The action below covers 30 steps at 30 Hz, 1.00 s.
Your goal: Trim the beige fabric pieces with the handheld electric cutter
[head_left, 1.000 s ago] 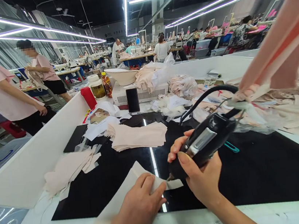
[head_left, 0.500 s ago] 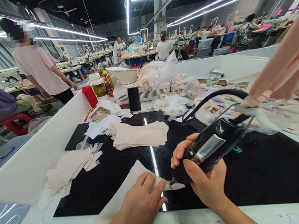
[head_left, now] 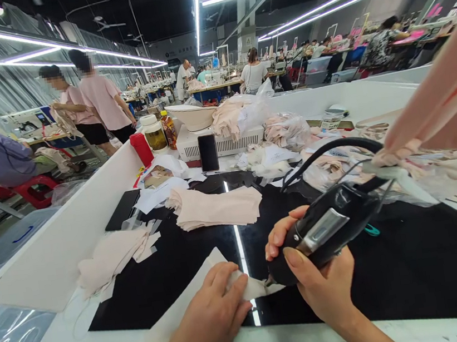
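My left hand (head_left: 213, 310) presses on a pale strip of fabric (head_left: 253, 288) lying on the black board (head_left: 414, 275), its fingers bent and close together over the cloth. My right hand (head_left: 320, 271) is wrapped round a black handheld tool (head_left: 324, 231) with a silver panel. The tool's metal tip meets the right end of the strip. Behind my hands lies a stack of pale pink fabric pieces (head_left: 216, 206). A second pink stack (head_left: 111, 256) rests at the left edge of the board.
A phone (head_left: 208, 152) leans against a white box (head_left: 228, 140) at the back. Pink cloth (head_left: 433, 93) and a black cable hang at the right, above the tool. Low white walls (head_left: 72, 231) border the table. Several people work beyond it.
The whole view has shifted slightly. The strip shows more beside my left fingers. At the far left, two standing people in pink now show where one did. Both hands keep their places.
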Tool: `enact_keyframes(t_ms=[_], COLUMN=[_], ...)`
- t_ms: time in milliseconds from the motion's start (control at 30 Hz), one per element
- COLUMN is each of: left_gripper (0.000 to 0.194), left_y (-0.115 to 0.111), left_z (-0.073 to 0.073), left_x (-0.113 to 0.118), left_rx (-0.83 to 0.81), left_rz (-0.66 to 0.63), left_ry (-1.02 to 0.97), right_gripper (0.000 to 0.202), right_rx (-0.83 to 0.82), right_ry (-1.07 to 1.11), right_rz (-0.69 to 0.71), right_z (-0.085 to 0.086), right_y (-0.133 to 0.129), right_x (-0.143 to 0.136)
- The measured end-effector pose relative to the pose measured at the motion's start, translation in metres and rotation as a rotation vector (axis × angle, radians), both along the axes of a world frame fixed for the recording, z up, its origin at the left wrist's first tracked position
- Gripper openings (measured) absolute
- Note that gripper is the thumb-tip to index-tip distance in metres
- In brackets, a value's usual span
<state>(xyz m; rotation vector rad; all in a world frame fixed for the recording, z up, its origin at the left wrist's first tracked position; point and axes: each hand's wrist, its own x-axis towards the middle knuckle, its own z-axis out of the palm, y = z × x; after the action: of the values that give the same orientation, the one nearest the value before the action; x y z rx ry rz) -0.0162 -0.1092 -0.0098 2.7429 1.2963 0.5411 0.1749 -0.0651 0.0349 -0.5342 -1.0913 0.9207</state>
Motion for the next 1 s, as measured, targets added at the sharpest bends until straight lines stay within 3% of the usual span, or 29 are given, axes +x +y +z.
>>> enact_keyframes(t_ms=[133,367,733,1000], left_gripper=[0.038,0.040,0.033,0.036], left_y=[-0.0002,-0.0007,-0.0016,-0.0023], left_z=[-0.0002,-0.0002,-0.0051,-0.0068], left_x=[-0.0018,0.0000,-0.0059,-0.0060], left_rx=[-0.011,-0.016,0.197,0.245], left_rz=[0.057,0.048,-0.028,-0.032], left_ry=[0.006,0.061,0.146,0.161], right_gripper=[0.033,0.034,0.035,0.034], right_rx=[0.001,0.003,-0.005,-0.010], right_ry=[-0.013,-0.031,-0.037,-0.041], right_rz=[0.021,0.042,0.037,0.048], right_z=[-0.0027,-0.0078,-0.0021,-0.0038], right_y=[-0.0001,0.0006,-0.0022,-0.0038], right_x=[0.0025,0.0055,0.0034,0.0067])
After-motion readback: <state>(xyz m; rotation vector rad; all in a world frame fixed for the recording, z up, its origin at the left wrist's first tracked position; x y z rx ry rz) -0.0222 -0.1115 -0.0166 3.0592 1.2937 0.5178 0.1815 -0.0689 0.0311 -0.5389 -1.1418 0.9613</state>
